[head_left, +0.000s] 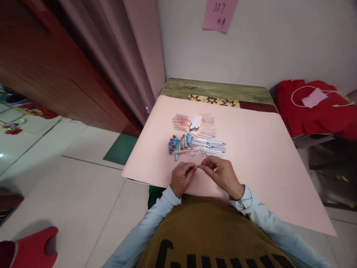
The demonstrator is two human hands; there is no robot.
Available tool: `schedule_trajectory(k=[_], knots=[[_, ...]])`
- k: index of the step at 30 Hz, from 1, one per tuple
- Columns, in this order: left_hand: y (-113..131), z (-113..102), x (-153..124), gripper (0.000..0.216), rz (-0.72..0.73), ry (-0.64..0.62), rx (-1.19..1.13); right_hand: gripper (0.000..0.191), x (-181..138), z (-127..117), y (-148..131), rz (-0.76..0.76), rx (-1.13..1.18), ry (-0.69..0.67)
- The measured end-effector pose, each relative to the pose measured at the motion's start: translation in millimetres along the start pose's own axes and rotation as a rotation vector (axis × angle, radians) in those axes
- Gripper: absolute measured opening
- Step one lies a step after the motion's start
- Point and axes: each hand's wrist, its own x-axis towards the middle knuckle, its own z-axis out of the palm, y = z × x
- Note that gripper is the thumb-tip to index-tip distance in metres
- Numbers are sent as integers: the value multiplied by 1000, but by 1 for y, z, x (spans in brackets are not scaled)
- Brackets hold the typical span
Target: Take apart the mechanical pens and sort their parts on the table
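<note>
Near the front edge of the table, my left hand point(181, 178) and my right hand point(223, 174) meet fingertip to fingertip. A small orange-brown pen part point(198, 166) is pinched between them, mostly covered by the fingers. Just beyond lie blue and brown grip sleeves point(188, 140) and a heap of small blue and brown pieces point(173, 144). White refills with dark tips point(195, 123) lie farther back, beside clear reddish barrels point(180, 122). Slim pale blue and white pens point(216, 146) lie in a row to the right, several with dark points.
Pale pink paper point(256, 156) covers most of the table point(223, 87), whose green wood-pattern top shows at the back. A wall and curtain point(145, 44) stand behind. Red cloth point(312, 108) with a white cord lies at the right. A red stool point(36, 247) is on the floor at left.
</note>
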Motion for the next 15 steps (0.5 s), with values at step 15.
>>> schedule_trajectory(k=[15], knots=[[-1, 0, 0, 15, -194, 136, -223, 19, 7, -11, 50, -56, -492, 199]])
